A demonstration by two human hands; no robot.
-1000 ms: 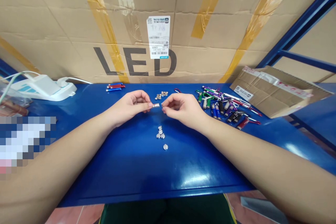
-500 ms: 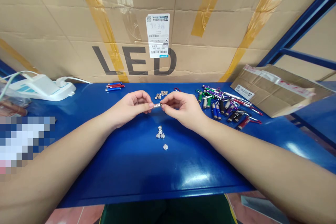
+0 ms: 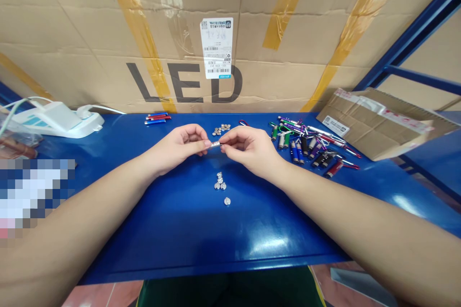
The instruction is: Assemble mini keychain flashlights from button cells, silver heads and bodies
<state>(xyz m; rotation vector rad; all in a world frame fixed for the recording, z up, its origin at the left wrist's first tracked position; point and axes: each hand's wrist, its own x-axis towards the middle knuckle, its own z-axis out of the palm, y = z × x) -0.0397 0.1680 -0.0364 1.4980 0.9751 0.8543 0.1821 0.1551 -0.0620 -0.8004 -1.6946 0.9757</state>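
Note:
A small silver metal cylinder (image 3: pixel 215 144) sits between my fingertips above the blue bench top (image 3: pixel 201 235). My left hand (image 3: pixel 180 143) pinches its left end, and my right hand (image 3: pixel 247 146) pinches its right end. A pile of silver button cells (image 3: pixel 221 129) lies just beyond my hands. Nearer me, a small group of round silver discs (image 3: pixel 219 181) lies below my wrists, with a single slotted disc (image 3: pixel 226 201) apart from them.
Several keychain flashlights with carabiners (image 3: pixel 302 146) lie heaped to the right, and a few red and blue ones (image 3: pixel 157 118) lie at the back left. A white device (image 3: pixel 54 120) stands at the left, beside a pixelated patch. A flattened carton (image 3: pixel 374 124) lies at the right edge.
My right hand has moved left and closed on the silver cylinder, which my left hand held alone a second ago. The loose discs have not moved.

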